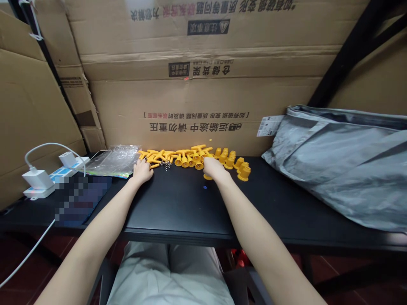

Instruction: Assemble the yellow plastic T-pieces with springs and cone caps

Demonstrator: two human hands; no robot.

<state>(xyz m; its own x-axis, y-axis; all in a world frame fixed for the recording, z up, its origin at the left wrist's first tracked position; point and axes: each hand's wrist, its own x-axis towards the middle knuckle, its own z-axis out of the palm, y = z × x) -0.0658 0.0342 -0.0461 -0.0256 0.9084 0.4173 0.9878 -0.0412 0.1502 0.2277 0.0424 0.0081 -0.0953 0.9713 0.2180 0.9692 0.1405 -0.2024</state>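
My left hand (pixel 143 170) is at the left end of a row of yellow T-shaped corkscrew handles (pixel 167 156), fingers curled down among them. A yellow corkscrew handle (pixel 154 166) pokes out from beside its fingers. Bare metal spirals (pixel 166 165) show on some handles. In the middle of the row, other handles sit in flared yellow bases (pixel 185 161). My right hand (pixel 213 168) is closed over a yellow base (pixel 208 177), whose rim shows under the fingers; the rest is hidden. Several loose yellow bases (pixel 229 161) stand right of this hand, narrow end up.
A clear plastic bag (pixel 111 161) lies left of the handles. Farther left are a white power strip (pixel 62 173), a charger (pixel 38 179) with its cable and a dark pixelated object (pixel 92 199). A grey bag (pixel 330 165) fills the right side. Cardboard (pixel 178 99) stands behind the black table (pixel 178 207).
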